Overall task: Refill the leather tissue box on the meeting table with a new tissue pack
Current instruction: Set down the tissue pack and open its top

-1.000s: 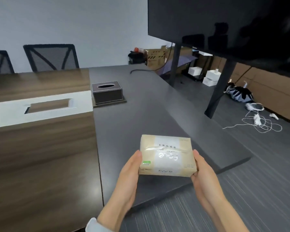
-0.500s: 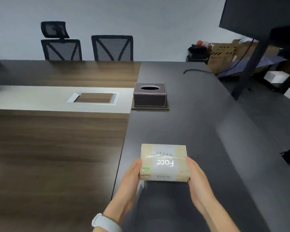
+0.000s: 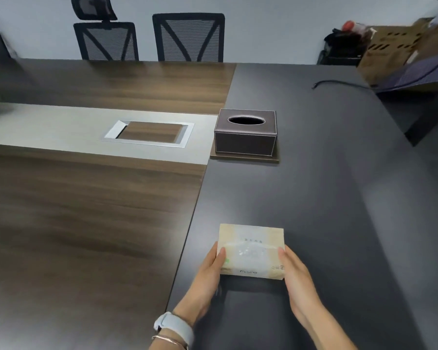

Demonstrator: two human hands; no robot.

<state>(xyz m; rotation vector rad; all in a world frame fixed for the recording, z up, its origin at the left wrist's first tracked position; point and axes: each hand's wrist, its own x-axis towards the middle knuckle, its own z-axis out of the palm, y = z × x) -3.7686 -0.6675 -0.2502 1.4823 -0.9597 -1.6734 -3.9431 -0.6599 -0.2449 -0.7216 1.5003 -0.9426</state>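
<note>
A beige tissue pack [image 3: 251, 251] with "Face" printed on its near side is held low over the dark grey part of the meeting table [image 3: 326, 198]. My left hand [image 3: 208, 279] grips its left end and my right hand [image 3: 299, 276] grips its right end. The dark brown leather tissue box [image 3: 245, 132] stands further back on a thin brown base, straight beyond the pack. Its oval top slot looks dark and no tissue sticks out.
A recessed cable hatch [image 3: 148, 133] sits in the table's light grey strip left of the box. Two mesh chairs [image 3: 187, 37] stand at the far edge. A black cable [image 3: 339, 84] lies at the back right, near cardboard boxes [image 3: 390, 51].
The view has swung left and closer to the table, so the leather box now lies straight ahead. Both hands have kept the pack and lowered it nearer the tabletop.
</note>
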